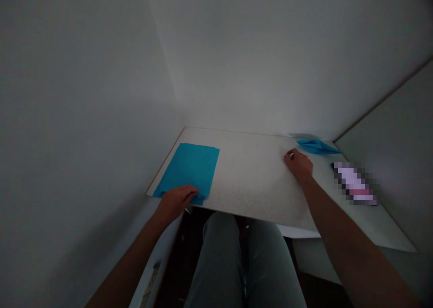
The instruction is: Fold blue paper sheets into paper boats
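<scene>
A small stack of blue paper sheets (pixel 191 166) lies at the left end of the white table, its edges slightly out of line. My left hand (pixel 177 202) is at the near edge of the stack, with fingers pinched together on a sheet near its front right corner. That edge looks a little raised; how many sheets are in the pinch is hidden. My right hand (pixel 299 164) rests on the table to the right, its fingers curled in towards the thumb around a small gap, holding nothing visible. Just beyond it lies a folded blue paper piece (pixel 318 147) with pointed ends.
A phone-like device (pixel 355 184), blurred out, lies on the right part of the white table (pixel 250 172). Walls stand close at the left, back and right. My legs (pixel 221 254) are under the table's front edge.
</scene>
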Available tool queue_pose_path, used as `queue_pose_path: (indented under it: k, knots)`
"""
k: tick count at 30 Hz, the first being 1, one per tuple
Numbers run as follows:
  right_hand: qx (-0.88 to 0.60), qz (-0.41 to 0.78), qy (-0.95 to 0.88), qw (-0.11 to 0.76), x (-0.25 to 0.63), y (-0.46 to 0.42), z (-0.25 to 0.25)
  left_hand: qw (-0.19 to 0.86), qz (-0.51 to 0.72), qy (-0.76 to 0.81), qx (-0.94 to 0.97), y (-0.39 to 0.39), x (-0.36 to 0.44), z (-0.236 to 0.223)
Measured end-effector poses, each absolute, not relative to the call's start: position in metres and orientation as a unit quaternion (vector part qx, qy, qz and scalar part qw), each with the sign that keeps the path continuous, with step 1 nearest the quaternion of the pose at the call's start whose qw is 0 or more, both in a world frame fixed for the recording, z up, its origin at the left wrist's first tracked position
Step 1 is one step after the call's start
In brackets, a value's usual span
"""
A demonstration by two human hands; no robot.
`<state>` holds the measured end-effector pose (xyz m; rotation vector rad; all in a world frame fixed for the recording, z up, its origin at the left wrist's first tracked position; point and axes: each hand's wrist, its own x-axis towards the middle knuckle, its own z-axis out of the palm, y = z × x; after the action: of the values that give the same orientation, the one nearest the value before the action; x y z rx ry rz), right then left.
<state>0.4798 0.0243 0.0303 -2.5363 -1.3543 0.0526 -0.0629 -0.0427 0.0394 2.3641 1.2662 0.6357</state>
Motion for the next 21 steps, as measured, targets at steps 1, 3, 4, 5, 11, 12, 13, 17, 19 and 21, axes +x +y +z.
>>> queue_pose_path:
  k: [1, 3, 4, 5, 11, 12, 13, 17, 19, 21]
  knots:
    - [-0.874, 0.020, -0.468, 0.132, 0.480, 0.024, 0.031, 0.191, 0.244, 0.461, 0.832, -0.039, -0.062, 0.045]
    - [-0.873, 0.023, -0.468, 0.132, 0.480, 0.024, 0.032, 0.186, 0.292, 0.476, 0.809, -0.030, -0.055, 0.062]
    - [-0.873, 0.025, -0.469, 0.133, 0.480, 0.024, 0.032, 0.187, 0.320, 0.477, 0.797, -0.024, -0.050, 0.072]
    - [-0.872, 0.028, -0.469, 0.136, 0.481, 0.024, 0.032, 0.189, 0.346, 0.474, 0.787, -0.019, -0.043, 0.085]
    - [-0.862, 0.045, -0.471, 0.182, 0.488, 0.023, 0.027, 0.247, 0.432, 0.402, 0.769, 0.006, 0.024, 0.172]
    - [-0.860, 0.046, -0.470, 0.195, 0.489, 0.023, 0.026, 0.271, 0.448, 0.388, 0.759, 0.011, 0.037, 0.186]
    - [-0.857, 0.048, -0.469, 0.207, 0.490, 0.022, 0.025, 0.298, 0.464, 0.372, 0.747, 0.017, 0.049, 0.198]
    - [-0.842, 0.057, -0.474, 0.252, 0.494, 0.019, 0.024, 0.379, 0.546, 0.315, 0.677, 0.055, 0.097, 0.229]
    - [-0.835, 0.063, -0.477, 0.268, 0.495, 0.017, 0.023, 0.378, 0.557, 0.299, 0.676, 0.082, 0.121, 0.231]
    - [-0.822, 0.059, -0.490, 0.285, 0.496, 0.016, 0.021, 0.364, 0.535, 0.301, 0.701, 0.109, 0.145, 0.222]
